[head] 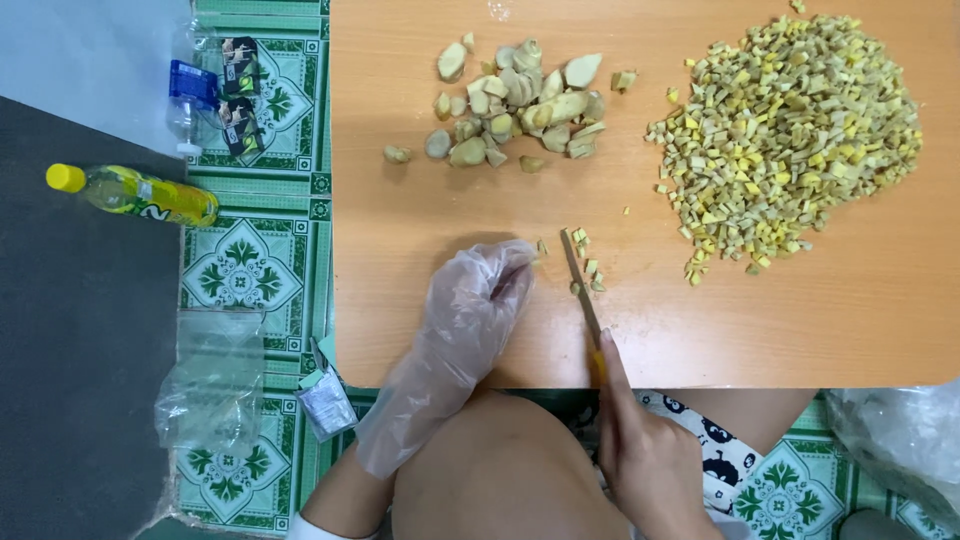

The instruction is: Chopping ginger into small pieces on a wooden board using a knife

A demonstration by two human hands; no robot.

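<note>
Right hand (pixel 650 455) grips the yellow-handled knife (pixel 583 290), fingers wrapped tight on the handle, forefinger stretched along the spine, blade edge-down on the wooden cutting board (pixel 420 300) among a few fresh ginger dice (pixel 590 268). Left hand (pixel 480 300) in a clear plastic glove sits just left of the blade, fingers curled under and pressed together; whether they pinch a small ginger piece, cannot tell. To cut well, probably keep the gloved fingertips tucked back and the blade upright; uncut ginger chunks (pixel 520 105) wait at the board's far edge, the diced ginger heap (pixel 790 130) far right.
</note>
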